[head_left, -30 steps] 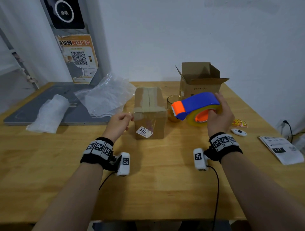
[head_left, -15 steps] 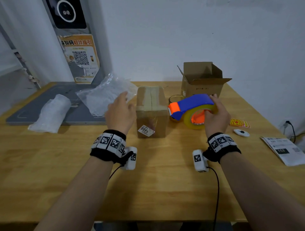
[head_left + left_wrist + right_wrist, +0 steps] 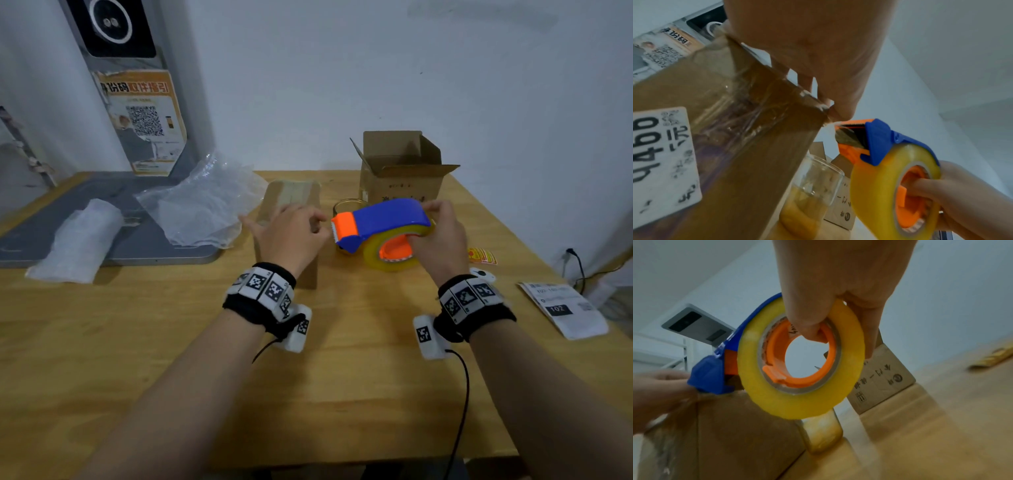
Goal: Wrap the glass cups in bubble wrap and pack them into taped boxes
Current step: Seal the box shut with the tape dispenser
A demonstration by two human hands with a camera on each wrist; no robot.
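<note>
beside taped box (image 3: 291, 198), tape dispenser (image 3: 383, 222)

On the table (image 3: 171, 342), the taped box (image 3: 291, 195) stands left of the glass cup (image 3: 346, 207); the open box (image 3: 400, 171) sits behind (right), bubble wrap (image 3: 202, 209) lies left.

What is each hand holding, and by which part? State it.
The right hand grips the tape dispenser through its orange core, fingers over the roll's far side. The left hand rests at the taped box top corner; whether it pinches anything cannot be told.
</note>
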